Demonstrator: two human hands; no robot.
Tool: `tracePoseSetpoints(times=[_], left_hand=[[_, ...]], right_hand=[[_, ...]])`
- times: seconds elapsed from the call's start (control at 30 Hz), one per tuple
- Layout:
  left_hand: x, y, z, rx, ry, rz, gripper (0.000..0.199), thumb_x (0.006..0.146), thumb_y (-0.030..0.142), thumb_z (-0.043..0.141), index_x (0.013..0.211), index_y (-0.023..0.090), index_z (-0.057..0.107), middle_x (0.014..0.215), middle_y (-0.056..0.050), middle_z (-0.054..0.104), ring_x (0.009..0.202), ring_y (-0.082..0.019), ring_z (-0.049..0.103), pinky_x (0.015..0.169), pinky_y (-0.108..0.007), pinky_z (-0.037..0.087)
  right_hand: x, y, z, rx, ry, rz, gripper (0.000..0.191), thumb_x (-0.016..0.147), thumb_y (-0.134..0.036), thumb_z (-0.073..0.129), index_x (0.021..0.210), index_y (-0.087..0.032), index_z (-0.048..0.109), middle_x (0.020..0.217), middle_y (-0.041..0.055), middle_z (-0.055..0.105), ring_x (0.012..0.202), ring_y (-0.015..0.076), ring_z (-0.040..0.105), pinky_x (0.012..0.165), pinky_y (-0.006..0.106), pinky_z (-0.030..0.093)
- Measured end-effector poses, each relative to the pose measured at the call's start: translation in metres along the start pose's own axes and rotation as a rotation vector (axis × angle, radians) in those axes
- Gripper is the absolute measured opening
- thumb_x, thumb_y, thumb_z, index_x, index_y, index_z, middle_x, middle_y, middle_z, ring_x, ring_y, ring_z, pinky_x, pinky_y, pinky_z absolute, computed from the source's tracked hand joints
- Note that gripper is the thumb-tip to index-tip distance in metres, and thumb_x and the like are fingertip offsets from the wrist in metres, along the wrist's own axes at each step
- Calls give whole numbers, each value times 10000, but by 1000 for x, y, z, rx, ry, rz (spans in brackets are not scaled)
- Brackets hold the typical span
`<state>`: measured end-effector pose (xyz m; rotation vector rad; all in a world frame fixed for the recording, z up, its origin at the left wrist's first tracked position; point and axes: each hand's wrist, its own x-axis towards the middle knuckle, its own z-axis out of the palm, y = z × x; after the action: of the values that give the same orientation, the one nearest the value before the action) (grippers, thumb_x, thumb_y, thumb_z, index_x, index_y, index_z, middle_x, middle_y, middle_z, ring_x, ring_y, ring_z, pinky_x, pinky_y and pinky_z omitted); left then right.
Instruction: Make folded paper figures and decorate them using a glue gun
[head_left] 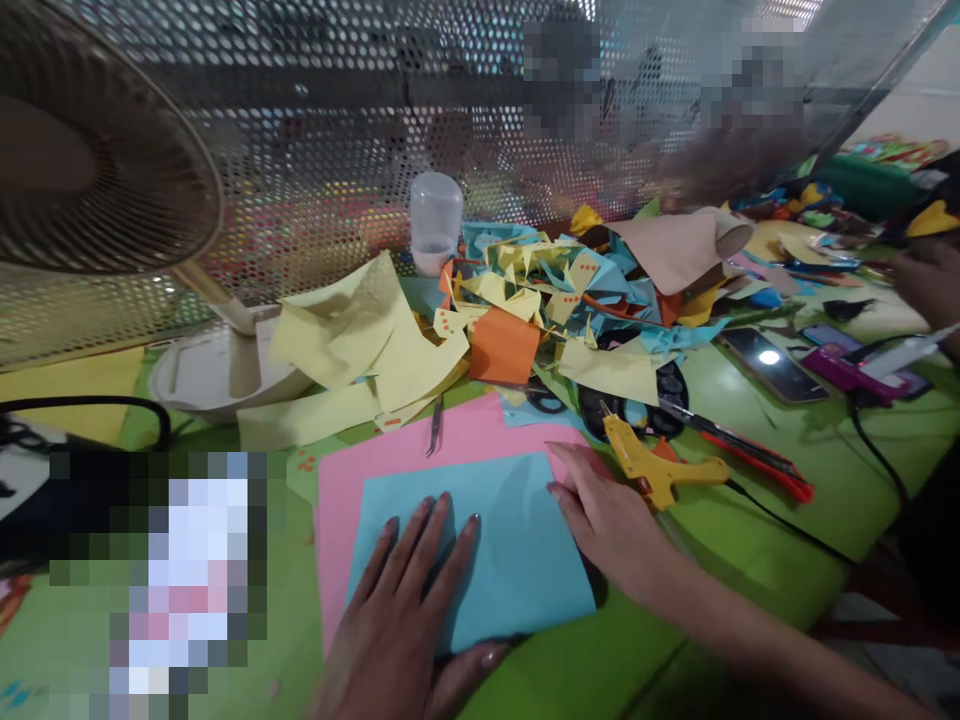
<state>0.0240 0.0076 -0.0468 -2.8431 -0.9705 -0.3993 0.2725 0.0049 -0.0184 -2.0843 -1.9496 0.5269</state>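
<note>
A light blue sheet [517, 550] of paper or felt lies flat over a larger pink sheet [341, 500] on a green table. My left hand [409, 590] rests spread on the left part of the blue sheet, fingers apart, holding nothing. At the blue sheet's upper right corner is my right hand [607, 515], its index finger stretched over the pink sheet and another fingertip touching the blue edge. Just above the blue sheet, dark bent-tip tweezers [435, 428] lie on the pink one. A yellow glue gun [660, 465] lies right of my right hand.
Yellow and orange scraps [504, 345] are heaped behind the sheets. A fan base [225, 370] and clear bottle [436, 220] stand by the perforated metal screen. A red-handled cutter [750, 455] and phone [772, 365] lie right. Another person's hand [930, 285] is far right.
</note>
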Motion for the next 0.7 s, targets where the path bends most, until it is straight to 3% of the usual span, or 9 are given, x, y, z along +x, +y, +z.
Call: tracePoseSetpoints(times=[0.2, 0.33, 0.43, 0.6, 0.7], left_hand=[[-2, 8, -1, -75, -50, -91, 792, 848, 674, 419, 1461, 182, 322, 1502, -166, 343, 1360, -360, 329, 1077, -552, 281], [-2, 12, -4, -115, -94, -137, 754, 882, 646, 388, 1469, 183, 294, 1502, -161, 346, 1397, -328, 266, 1100, -557, 255], [-1, 14, -9, -136, -123, -162, 682, 914, 606, 358, 1457, 195, 317, 1502, -151, 350, 1404, -296, 259, 1107, -543, 263], [1, 13, -13, -121, -164, -173, 521, 985, 448, 287, 1438, 202, 357, 1496, -126, 368, 1394, -274, 288, 1104, -522, 278], [0, 12, -8, -79, -181, -158, 491, 988, 367, 287, 1441, 188, 355, 1502, -129, 357, 1398, -273, 279, 1106, -509, 273]], right_hand=[[2, 4, -9, 161, 53, -43, 420, 927, -261, 350, 1316, -154, 467, 842, 67, 707, 745, 204, 663, 648, 302, 483], [-5, 0, -22, 87, 156, -165, 394, 924, -319, 372, 1225, -151, 562, 1064, 122, 680, 935, 240, 654, 808, 382, 508], [-19, -10, -27, -6, 144, -295, 416, 936, -336, 364, 1244, -151, 575, 1208, 142, 635, 1107, 264, 601, 912, 428, 488], [-54, -42, -5, -193, -9, -562, 472, 942, -329, 412, 1341, -98, 513, 1383, 169, 511, 1282, 295, 470, 1035, 482, 409], [-70, -52, 18, -258, -69, -628, 546, 948, -450, 401, 1319, -72, 536, 1371, 201, 506, 1288, 315, 459, 1062, 519, 365]])
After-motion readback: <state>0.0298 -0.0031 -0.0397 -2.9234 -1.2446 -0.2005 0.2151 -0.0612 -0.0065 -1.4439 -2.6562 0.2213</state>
